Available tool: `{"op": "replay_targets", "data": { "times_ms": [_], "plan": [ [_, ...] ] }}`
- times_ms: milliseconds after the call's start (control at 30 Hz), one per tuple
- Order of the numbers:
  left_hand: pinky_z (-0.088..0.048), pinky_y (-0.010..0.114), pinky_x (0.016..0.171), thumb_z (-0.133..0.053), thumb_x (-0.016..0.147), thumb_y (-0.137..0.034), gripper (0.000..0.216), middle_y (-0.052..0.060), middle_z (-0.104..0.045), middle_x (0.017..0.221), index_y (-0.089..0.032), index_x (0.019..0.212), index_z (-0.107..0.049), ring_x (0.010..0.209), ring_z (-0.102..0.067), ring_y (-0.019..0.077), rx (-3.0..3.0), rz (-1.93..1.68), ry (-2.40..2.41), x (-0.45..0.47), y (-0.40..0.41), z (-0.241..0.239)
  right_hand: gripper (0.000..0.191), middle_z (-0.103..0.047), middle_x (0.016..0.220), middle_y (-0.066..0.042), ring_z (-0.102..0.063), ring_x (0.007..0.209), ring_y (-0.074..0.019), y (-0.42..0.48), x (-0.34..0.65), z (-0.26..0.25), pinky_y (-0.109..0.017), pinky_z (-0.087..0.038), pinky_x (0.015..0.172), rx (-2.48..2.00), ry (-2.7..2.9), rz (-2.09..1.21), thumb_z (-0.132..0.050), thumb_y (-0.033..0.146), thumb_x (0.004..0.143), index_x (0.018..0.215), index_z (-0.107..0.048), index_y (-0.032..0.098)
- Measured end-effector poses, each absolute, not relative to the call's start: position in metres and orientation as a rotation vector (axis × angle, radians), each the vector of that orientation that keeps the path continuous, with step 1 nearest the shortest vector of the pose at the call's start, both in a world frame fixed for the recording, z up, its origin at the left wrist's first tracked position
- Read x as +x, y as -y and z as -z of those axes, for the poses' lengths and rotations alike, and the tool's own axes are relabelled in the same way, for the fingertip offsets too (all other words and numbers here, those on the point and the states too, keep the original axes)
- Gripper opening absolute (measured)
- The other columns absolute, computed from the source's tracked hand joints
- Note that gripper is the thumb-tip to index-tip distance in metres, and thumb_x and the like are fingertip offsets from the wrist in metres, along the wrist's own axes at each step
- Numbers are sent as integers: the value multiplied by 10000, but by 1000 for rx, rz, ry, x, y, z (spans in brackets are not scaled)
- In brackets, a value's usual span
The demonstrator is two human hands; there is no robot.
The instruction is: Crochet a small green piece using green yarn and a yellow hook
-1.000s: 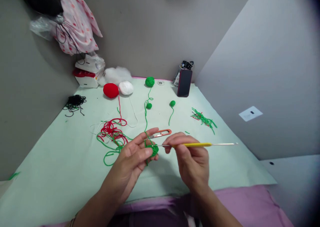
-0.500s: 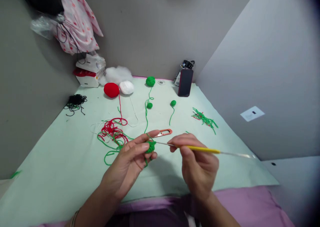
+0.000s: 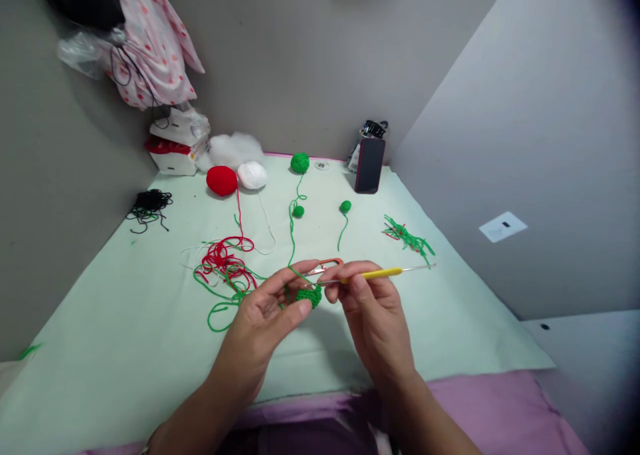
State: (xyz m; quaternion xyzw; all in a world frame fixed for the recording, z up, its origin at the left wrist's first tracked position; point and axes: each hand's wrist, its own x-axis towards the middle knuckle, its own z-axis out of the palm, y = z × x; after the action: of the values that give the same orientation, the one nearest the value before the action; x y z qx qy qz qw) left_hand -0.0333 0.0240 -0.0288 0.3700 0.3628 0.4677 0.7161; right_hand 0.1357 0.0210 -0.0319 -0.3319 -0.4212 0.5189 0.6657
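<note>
Crochet hook (image 3: 373, 274), pinched by right hand (image 3: 375, 311), has closed in on green piece (image 3: 309, 295) pinched in left hand (image 3: 265, 315).

Bare forearms, left hand (image 3: 260, 321) & right hand (image 3: 374, 311); thin bangle (image 3: 145, 447) at L wrist.

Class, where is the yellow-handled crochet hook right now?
In the head view, the crochet hook sits right of centre, pinched in the right hand, its tip at the green crochet piece held by the left hand, near the orange snips.

A single head-worn camera looks forward and down, close over the table (image 3: 125, 308), facing the corner walls.
</note>
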Motion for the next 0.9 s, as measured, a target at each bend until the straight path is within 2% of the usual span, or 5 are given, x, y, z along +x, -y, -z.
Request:
{"op": "replay_targets", "data": {
  "times_ms": [133,333,567,900],
  "plan": [
    [-508,301,952,-906,851,-357,355,23,-745,1007,-353,1204,-870,1028,-652,209,808,-1028,-808,-33,-25,29,154,-814,889,-6,-666,714,-107,-22,135,29,-242,-552,739,-746,880,-1265,-808,410,978,920,-834,269],
    [-512,315,1019,-900,862,-328,364,17,-753,1021,-361,1223,-862,1068,-672,211,807,-1047,-791,-31,-25,28,158,-805,898,-3,-672,724,-113,-22,135,32,-254,-549,748,-766,906,-1269,-800,418,983,923,-840,277],
    [-523,389,1083,-899,865,-279,524,-2,-730,963,-363,1370,-787,1051,-727,225,751,-1055,-755,-31,-22,28,169,-837,951,-23,-687,775,-153,-18,134,38,-300,-540,768,-843,1030,-1152,-775,440,999,978,-855,293],
    [-492,347,1064,-891,879,-273,474,-5,-730,970,-375,1334,-802,1054,-682,205,775,-1040,-772,-31,-22,28,173,-792,912,-12,-671,732,-141,-19,133,35,-295,-531,731,-816,971,-1144,-752,403,1018,941,-822,265]
  ]
}}
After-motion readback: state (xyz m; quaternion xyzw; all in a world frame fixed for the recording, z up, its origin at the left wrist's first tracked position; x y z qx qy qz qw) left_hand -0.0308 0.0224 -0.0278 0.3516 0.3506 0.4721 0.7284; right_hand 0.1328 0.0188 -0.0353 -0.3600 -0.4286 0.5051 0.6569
